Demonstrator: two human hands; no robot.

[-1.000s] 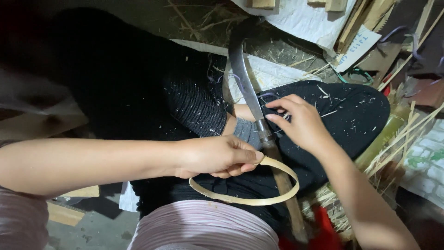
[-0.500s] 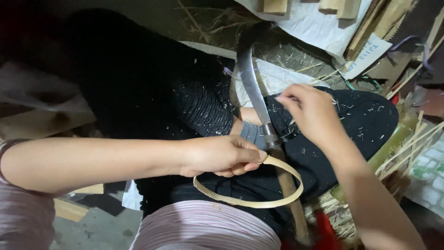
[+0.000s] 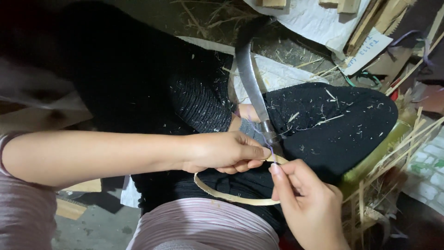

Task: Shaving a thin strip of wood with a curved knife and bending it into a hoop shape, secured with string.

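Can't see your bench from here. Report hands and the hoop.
Left hand grips bamboo hoop. Right hand pinches purple thread at hoop's joint. Curved knife lies across lap, close behind.

Beyond our grip, we saw a dirt floor (image 3: 194, 18) carrying white sheets (image 3: 305, 18) and wooden offcuts (image 3: 344, 5). To its right lay bamboo strips (image 3: 407, 139); below-left sat a wood block (image 3: 69, 209).

I can't see the bamboo ring (image 3: 231, 196) where my left hand (image 3: 222, 150) covers it; the thread (image 3: 269, 147) is barely visible, the knife's (image 3: 249, 78) handle hidden.
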